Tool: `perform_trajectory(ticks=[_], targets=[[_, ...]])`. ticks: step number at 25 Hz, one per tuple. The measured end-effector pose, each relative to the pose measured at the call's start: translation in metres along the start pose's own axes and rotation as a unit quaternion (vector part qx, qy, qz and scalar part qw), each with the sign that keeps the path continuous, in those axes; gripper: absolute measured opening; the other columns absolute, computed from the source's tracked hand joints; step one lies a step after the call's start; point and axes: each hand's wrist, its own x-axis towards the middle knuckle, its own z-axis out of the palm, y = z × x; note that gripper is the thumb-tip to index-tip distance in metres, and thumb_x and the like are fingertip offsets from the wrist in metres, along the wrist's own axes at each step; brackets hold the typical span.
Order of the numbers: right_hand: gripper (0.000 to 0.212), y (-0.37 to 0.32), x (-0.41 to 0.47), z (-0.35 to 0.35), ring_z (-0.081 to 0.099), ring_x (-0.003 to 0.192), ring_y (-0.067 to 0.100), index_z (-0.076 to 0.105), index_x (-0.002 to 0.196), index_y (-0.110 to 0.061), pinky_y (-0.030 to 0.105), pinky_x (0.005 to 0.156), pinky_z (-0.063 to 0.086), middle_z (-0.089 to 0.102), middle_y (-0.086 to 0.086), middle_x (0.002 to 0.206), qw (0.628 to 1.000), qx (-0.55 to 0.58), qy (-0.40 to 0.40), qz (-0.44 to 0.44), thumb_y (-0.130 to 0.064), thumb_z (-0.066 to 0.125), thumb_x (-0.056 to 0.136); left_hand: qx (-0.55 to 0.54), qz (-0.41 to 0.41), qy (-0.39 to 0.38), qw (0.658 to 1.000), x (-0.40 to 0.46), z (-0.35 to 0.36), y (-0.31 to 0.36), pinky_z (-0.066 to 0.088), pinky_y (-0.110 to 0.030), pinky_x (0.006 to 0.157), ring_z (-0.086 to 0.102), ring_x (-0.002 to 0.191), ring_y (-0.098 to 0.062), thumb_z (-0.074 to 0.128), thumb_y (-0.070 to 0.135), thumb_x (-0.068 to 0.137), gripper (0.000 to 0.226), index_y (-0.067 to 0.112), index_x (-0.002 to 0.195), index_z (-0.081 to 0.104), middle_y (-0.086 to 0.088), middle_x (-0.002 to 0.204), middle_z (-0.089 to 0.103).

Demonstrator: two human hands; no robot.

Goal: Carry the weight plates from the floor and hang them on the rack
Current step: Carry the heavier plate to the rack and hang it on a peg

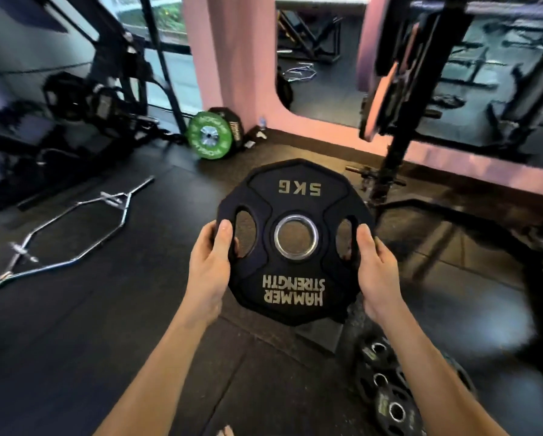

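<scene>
A black 5 kg weight plate [295,278] with gold lettering and a steel centre ring is held up in front of me, above the floor. My left hand [208,265] grips its left edge, thumb on the face beside the left grip slot. My right hand [377,272] grips the right edge in the same way. Several smaller black plates [386,385] lie on the floor at the lower right. The black rack upright [399,133] stands ahead on the right, with plates [386,89] hanging on it, blurred.
A chrome hex bar [72,234] lies on the dark rubber floor at the left. A green plate [210,135] leans against the pink wall ahead. A short bar [363,174] sits by the rack's foot. Black machines fill the far left.
</scene>
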Motion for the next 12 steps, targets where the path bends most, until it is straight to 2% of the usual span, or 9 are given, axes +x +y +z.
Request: perform_trajectory(ticks=[2, 4, 6, 9, 12], targets=[[0.054, 0.002, 0.006, 0.054, 0.071, 0.101, 0.012, 0.072, 0.107, -0.035, 0.036, 0.085, 0.058, 0.075, -0.011, 0.107, 0.999, 0.005, -0.035, 0.005, -0.075, 0.056, 0.074, 0.002, 0.014, 0.023, 1.000, 0.024, -0.045, 0.007, 0.056, -0.018, 0.069, 0.069, 0.086, -0.002, 0.053, 0.050, 0.096, 0.023, 0.036, 0.094, 0.070, 0.012, 0.094, 0.074], [0.051, 0.005, 0.014, 0.112, 0.072, 0.099, 0.021, 0.073, 0.096, -0.033, 0.042, 0.084, 0.059, 0.076, -0.002, 0.102, 0.998, -0.009, -0.055, 0.010, -0.075, 0.055, 0.075, 0.000, 0.020, 0.045, 0.999, 0.051, -0.090, 0.012, 0.053, -0.012, 0.067, 0.069, 0.087, 0.002, 0.052, 0.044, 0.099, 0.020, 0.040, 0.093, 0.071, 0.014, 0.096, 0.075], [0.055, 0.006, 0.024, 0.162, 0.071, 0.086, 0.027, 0.071, 0.087, -0.024, 0.048, 0.083, 0.057, 0.075, 0.007, 0.087, 0.997, -0.020, -0.067, 0.018, -0.075, 0.054, 0.075, -0.002, 0.024, 0.068, 0.997, 0.077, -0.126, 0.019, 0.051, -0.008, 0.067, 0.069, 0.088, 0.006, 0.052, 0.042, 0.100, 0.023, 0.047, 0.090, 0.072, 0.020, 0.097, 0.075], [0.051, 0.013, 0.052, 0.228, 0.064, 0.062, 0.010, 0.068, 0.079, -0.024, 0.036, 0.067, 0.054, 0.065, -0.004, 0.064, 0.995, -0.029, -0.091, 0.013, -0.073, 0.052, 0.079, -0.007, 0.017, 0.081, 0.997, 0.121, -0.170, 0.017, 0.053, -0.010, 0.070, 0.070, 0.096, 0.001, 0.054, 0.047, 0.097, 0.019, 0.041, 0.100, 0.072, 0.013, 0.106, 0.075], [0.049, 0.019, 0.093, 0.287, 0.062, 0.057, 0.006, 0.064, 0.079, -0.021, 0.023, 0.056, 0.052, 0.064, -0.005, 0.061, 0.993, -0.030, -0.115, 0.000, -0.068, 0.051, 0.086, -0.007, 0.028, 0.110, 0.993, 0.177, -0.202, 0.013, 0.052, -0.009, 0.068, 0.069, 0.092, 0.005, 0.053, 0.048, 0.097, 0.019, 0.042, 0.099, 0.072, 0.016, 0.103, 0.075]])
